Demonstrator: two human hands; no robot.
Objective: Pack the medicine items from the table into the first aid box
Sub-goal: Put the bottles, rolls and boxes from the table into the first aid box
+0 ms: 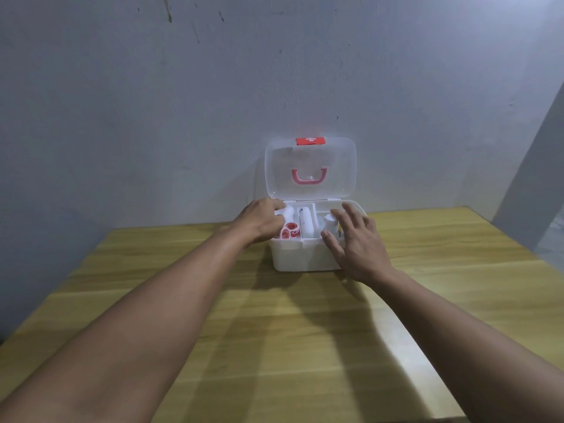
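Note:
A white first aid box [302,256] stands at the far middle of the table, its clear lid [310,166] raised against the wall. Its compartments hold red-handled scissors [287,232], a white roll [306,222], a white item [288,212] at the back left and a small white bottle [329,221] on the right. My left hand [262,221] reaches over the box's left edge, fingers curled around the white item at the back left. My right hand [357,242] hovers over the box's right side, fingers spread, holding nothing.
The wooden table [274,331] stretches from the box toward me. A grey wall [213,102] rises directly behind the box. The table's right edge [518,239] meets a gap beside another wall.

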